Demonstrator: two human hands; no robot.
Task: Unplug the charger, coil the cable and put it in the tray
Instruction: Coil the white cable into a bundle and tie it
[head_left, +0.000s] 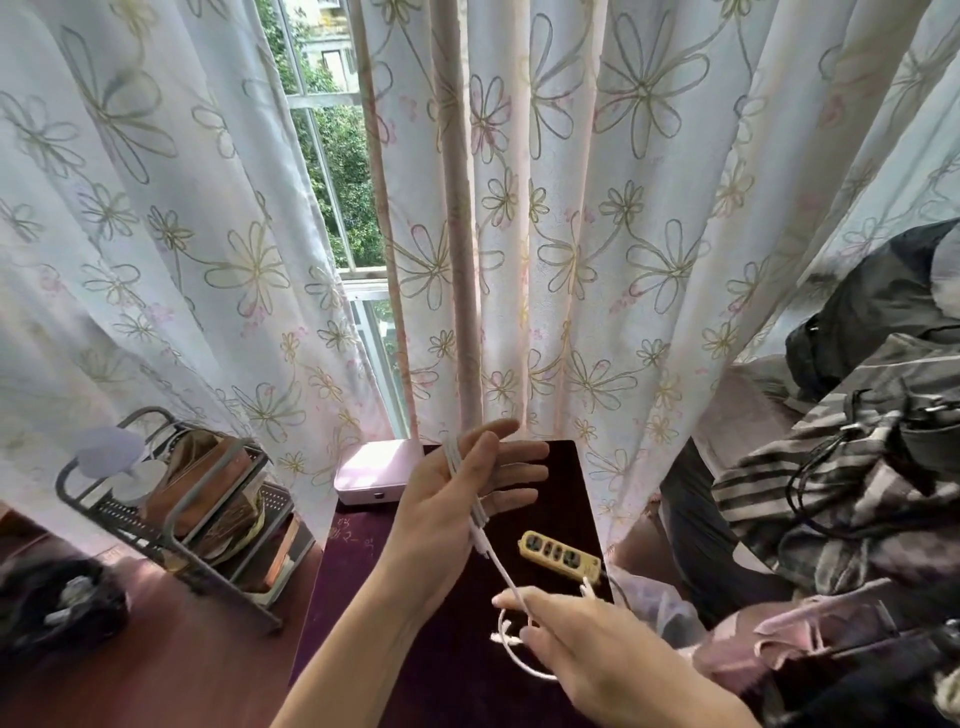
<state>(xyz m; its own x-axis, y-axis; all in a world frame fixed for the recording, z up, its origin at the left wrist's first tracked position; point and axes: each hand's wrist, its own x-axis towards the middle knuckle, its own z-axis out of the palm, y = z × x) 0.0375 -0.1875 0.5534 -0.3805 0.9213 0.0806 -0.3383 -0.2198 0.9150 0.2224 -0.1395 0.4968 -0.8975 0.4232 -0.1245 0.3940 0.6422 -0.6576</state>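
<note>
My left hand (467, 493) is raised over the dark table (363, 597) with fingers spread, and several turns of the white charger cable (501, 569) are wound around it. The cable runs down from that hand to my right hand (582, 634), which pinches it near its loose end; a small loop hangs below the fingers. A yellow power strip (561, 556) lies on the table just right of the cable, with no plug seen in its sockets. A pale pink tray-like box (371, 475) sits at the table's far edge, behind my left hand.
Flowered curtains (571, 234) hang right behind the table, with a window gap at left. A metal rack (171, 509) with books stands to the left on a wooden surface. Piled clothes and bags (841, 493) crowd the right side.
</note>
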